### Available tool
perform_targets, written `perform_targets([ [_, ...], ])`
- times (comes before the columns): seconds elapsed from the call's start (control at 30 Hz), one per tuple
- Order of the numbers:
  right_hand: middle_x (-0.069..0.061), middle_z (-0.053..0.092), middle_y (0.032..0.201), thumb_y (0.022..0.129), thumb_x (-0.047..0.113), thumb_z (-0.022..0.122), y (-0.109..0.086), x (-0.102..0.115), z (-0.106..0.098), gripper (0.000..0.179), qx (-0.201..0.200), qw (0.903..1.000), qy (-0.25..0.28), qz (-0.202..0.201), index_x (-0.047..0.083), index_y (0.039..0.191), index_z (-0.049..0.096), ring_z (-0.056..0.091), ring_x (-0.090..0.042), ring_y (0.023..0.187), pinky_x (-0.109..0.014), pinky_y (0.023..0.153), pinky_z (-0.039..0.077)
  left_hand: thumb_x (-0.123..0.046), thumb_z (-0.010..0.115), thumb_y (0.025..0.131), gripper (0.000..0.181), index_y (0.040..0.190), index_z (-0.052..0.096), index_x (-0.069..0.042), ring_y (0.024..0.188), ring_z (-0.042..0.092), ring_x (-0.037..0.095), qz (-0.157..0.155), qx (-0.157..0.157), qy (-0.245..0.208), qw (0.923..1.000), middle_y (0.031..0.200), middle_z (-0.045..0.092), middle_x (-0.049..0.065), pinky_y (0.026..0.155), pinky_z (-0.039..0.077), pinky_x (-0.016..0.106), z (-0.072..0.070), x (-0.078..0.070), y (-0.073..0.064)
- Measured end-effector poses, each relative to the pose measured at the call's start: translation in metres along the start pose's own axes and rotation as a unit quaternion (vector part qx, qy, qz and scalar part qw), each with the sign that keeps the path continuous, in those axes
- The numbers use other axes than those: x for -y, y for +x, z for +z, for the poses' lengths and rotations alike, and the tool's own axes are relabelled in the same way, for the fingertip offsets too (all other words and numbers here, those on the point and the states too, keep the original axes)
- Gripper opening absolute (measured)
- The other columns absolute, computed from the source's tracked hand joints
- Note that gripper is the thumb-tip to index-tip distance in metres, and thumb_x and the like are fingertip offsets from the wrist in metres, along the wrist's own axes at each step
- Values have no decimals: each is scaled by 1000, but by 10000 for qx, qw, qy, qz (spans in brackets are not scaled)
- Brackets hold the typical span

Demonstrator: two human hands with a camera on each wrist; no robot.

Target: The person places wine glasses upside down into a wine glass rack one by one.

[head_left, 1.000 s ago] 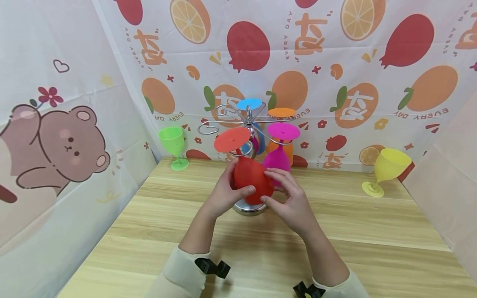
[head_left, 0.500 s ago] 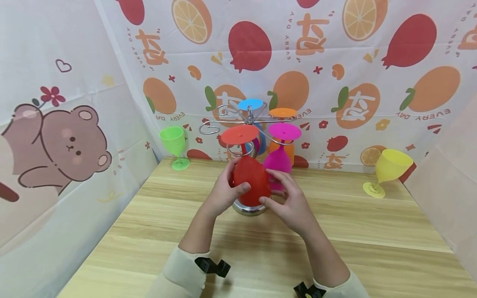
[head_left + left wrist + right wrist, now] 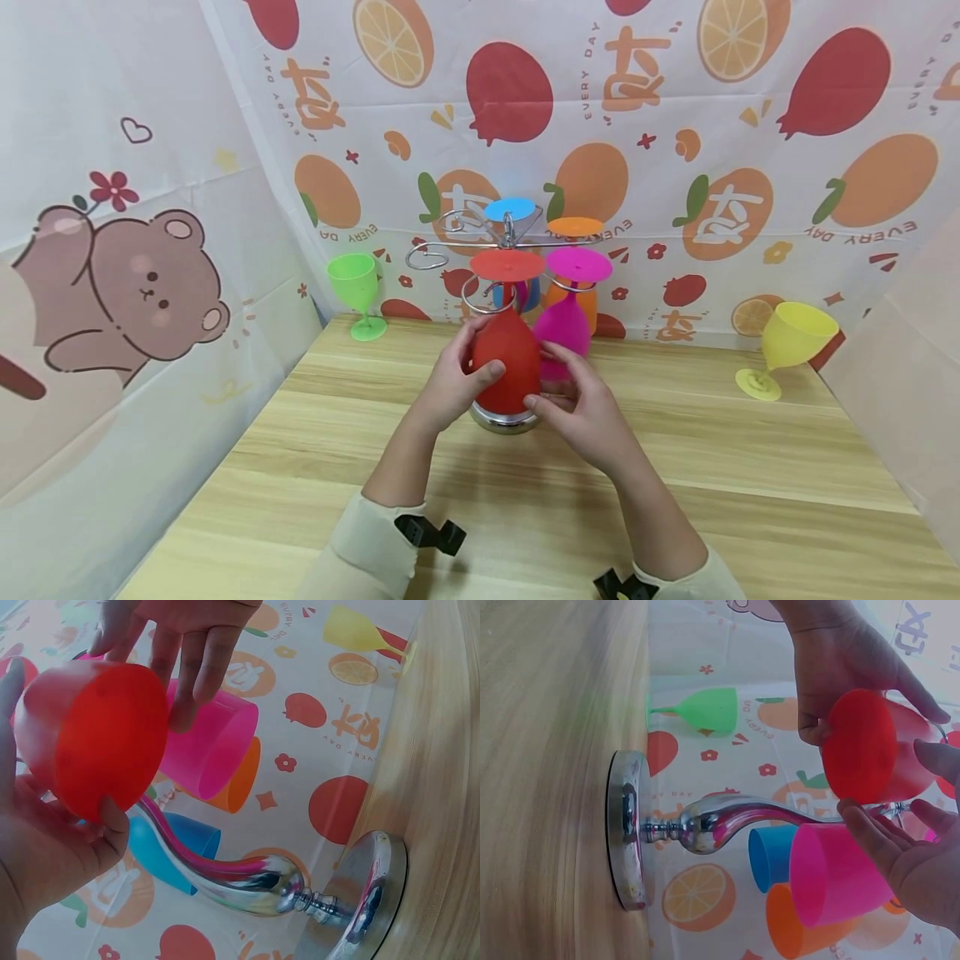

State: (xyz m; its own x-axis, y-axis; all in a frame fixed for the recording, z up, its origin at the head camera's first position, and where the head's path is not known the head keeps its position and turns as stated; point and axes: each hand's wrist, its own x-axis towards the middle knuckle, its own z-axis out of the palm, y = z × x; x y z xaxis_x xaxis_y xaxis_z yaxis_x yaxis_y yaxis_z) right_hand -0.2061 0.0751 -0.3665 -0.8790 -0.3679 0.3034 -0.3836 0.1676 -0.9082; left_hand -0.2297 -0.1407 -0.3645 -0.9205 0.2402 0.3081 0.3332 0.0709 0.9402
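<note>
An upside-down red plastic goblet [image 3: 507, 358] is gripped in my left hand [image 3: 457, 379], with thumb in front and fingers behind. My right hand [image 3: 585, 404] touches its right side with thumb and fingertips; the fingers look mostly straight in the left wrist view. The goblet's flat foot is above a wire loop of the chrome rack [image 3: 504, 423]. Whether its stem is fully inside that loop, I cannot tell. Pink [image 3: 564, 325], orange [image 3: 576, 227] and blue [image 3: 510, 208] goblets hang upside down from other loops. In the right wrist view, the red goblet's mouth [image 3: 859, 746] faces the tabletop.
A green goblet [image 3: 356, 283] stands upright at the back left of the wooden table [image 3: 315, 467]. At the back right is an upright yellow goblet [image 3: 795, 335]. The rack has bare curled loops [image 3: 427, 257] on its left. Fruit-printed cloth [image 3: 637, 92] hangs behind.
The tilted red goblet has come more upright, its foot swinging right and its mouth slightly left. Both hands have stayed around it. The head view has shifted slightly.
</note>
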Motion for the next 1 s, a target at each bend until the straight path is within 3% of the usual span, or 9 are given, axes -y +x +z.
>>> perform_targets([
  [0.5,0,54,136,88,15,75,2,-3,2,68,166,9997,-164,121,34,144,42,61,-25,117,-38,90,57,-59,69,84,75,144,42,-24,120,55,30,3,15,-104,9999,132,55,8,85,58,45,-2,3,1],
  [0.73,-1,55,136,88,14,74,2,-3,3,68,220,9994,-212,176,32,145,41,64,-24,112,-31,87,57,-58,68,84,73,144,42,-24,119,55,30,-53,28,-113,9999,131,55,8,85,58,45,-3,2,1],
  [1.0,-2,56,134,89,16,73,2,-6,3,67,315,9992,-212,115,32,145,41,66,-23,107,-29,85,58,-37,64,92,56,140,40,-21,120,53,29,16,-94,-355,9993,131,55,8,88,57,45,-2,1,1],
])
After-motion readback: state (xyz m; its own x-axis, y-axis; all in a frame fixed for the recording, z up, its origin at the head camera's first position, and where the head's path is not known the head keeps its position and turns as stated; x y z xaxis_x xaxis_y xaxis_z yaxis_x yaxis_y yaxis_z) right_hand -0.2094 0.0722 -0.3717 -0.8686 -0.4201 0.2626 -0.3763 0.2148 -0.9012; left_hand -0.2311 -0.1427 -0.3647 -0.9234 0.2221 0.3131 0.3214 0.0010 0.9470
